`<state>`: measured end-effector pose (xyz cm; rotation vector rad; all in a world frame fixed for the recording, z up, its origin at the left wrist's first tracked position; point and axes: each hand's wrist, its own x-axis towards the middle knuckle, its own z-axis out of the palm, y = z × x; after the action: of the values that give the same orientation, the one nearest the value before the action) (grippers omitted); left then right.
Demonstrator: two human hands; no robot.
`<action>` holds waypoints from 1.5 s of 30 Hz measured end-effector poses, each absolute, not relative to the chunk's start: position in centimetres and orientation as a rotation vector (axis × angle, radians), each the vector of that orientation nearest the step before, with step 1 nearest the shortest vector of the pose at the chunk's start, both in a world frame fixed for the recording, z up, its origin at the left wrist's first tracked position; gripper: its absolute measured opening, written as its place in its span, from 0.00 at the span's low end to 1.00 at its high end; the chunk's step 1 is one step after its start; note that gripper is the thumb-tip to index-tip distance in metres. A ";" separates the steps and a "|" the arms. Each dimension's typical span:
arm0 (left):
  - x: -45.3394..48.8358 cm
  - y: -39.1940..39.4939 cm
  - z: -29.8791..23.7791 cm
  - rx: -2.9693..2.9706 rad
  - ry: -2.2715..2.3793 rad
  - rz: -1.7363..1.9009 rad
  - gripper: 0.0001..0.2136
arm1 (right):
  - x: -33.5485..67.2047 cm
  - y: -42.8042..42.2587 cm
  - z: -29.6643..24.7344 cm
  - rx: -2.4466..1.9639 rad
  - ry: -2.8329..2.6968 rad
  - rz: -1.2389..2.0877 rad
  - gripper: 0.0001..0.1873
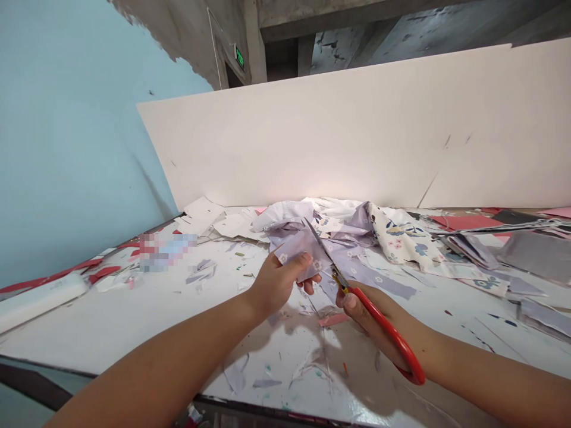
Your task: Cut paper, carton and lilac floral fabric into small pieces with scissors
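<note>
My left hand (pixel 283 278) pinches a small piece of lavender fabric (pixel 307 252) with white flowers between thumb and fingers. In my right hand (pixel 368 303) is a pair of scissors (pixel 386 327) with red handles, its blades pointing up and left. The blades stand apart, at the right edge of the lavender piece; whether they touch it I cannot tell. Behind both hands lies a crumpled heap of lavender cloth. A cream cloth (pixel 397 238) with blue and pink flower print lies to its right.
Scraps and threads litter the white table (pixel 169 321). Grey folded fabric (pixel 537 255) and red pieces (pixel 468 223) lie at the right. White torn sheets (pixel 200 215) sit at the back left, near a white bar-shaped object (pixel 42 300). A pale board (pixel 334 142) stands along the back.
</note>
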<state>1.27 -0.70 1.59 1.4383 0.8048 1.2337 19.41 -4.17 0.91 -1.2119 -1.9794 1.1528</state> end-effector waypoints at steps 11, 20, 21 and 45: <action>1.1 0.0 1.2 1.378 0.772 1.248 0.19 | 19.3 -4.2 1.0 -1.142 -1.971 1.136 0.26; 1.0 0.1 1.2 1.336 0.786 1.240 0.19 | 19.5 -4.3 1.1 -1.201 -2.070 1.012 0.27; 1.0 0.1 1.3 1.335 0.786 1.239 0.19 | 19.5 -4.3 1.1 -1.217 -2.075 1.004 0.26; 0.9 0.1 1.4 1.329 0.811 1.246 0.18 | 19.2 -4.3 1.0 -1.248 -2.003 1.043 0.27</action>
<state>0.89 0.14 1.42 1.3294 0.8108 1.2457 19.17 -4.31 1.01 -1.2483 -2.0032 1.0431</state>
